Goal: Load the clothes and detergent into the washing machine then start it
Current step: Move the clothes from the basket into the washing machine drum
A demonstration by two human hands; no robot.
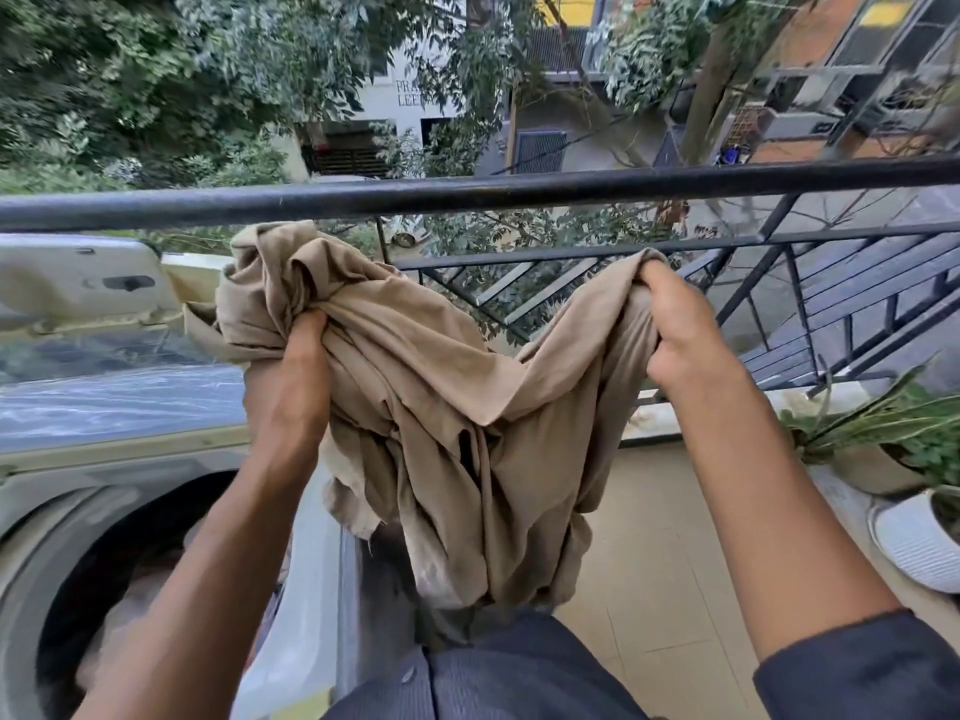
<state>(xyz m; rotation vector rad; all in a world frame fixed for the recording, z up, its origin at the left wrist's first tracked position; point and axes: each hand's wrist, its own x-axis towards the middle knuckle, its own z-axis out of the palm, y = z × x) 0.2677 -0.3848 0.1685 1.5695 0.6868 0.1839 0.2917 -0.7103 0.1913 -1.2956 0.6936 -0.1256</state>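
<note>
Nearest of all is the person's dark sleeve on the right arm, with dark clothing low at the middle of the view, and both bare forearms reach forward from there. Down at the left sits the washing machine, its round drum opening gaping with something pale bundled inside, though it is too blurred to name. Its lid stands raised behind the top panel. Above the gap between machine and tiled floor hangs a crumpled tan garment, held up in the air clear of the drum and to its right. The left hand has its fingers curled tight into a bunched wad of the cloth at the garment's left end; the right hand clamps a fold at the right end, thumb on top and fingers wrapped under. The fabric sags in a shallow dip between the two fists and trails down in long folds below. Off to the right stand potted plants and a white ribbed pot along the balcony edge. Just beyond the hands runs a black metal railing, and past it trees and buildings fill the distance.
</note>
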